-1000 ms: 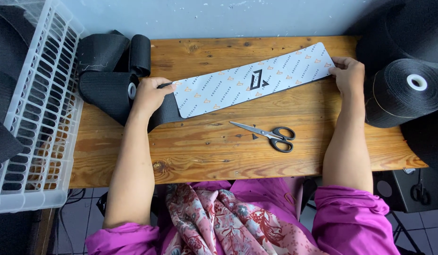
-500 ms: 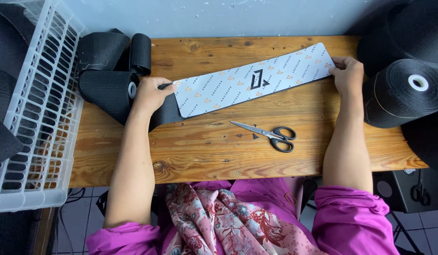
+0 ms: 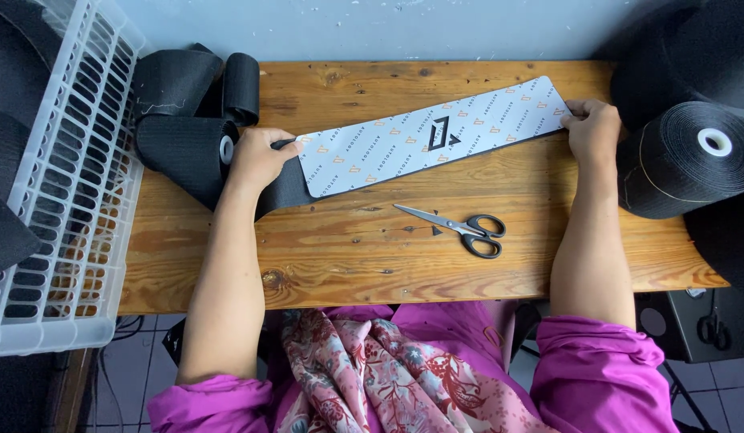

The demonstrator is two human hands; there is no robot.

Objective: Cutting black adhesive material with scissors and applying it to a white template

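Now, head view only:
L hand (image 3: 258, 158): pressing down w/ fingers curled on the left end of the template (image 3: 432, 135), over the black strap (image 3: 280, 188).
R hand (image 3: 592, 128): pinching the template's right end.
Template: lying diagonally across the table (image 3: 348, 265), touching the strap under it.
Progress: template's being lined up on the strap; scissors (image 3: 460, 228) lying untouched nearby, so cutting looks left.
Vs earlier: nearly same; hands holding the same ends.
Rolls: black roll (image 3: 693, 156) sitting at right, basket (image 3: 67, 184) at left.

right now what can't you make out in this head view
- Black strip: mostly covered by the white patterned card, so its far end is hidden.
- Left hand fingertips: curled under, grip unclear.
- Right hand fingertips: masked by the card's end.
- Large black rolls: cut off at the right edge.
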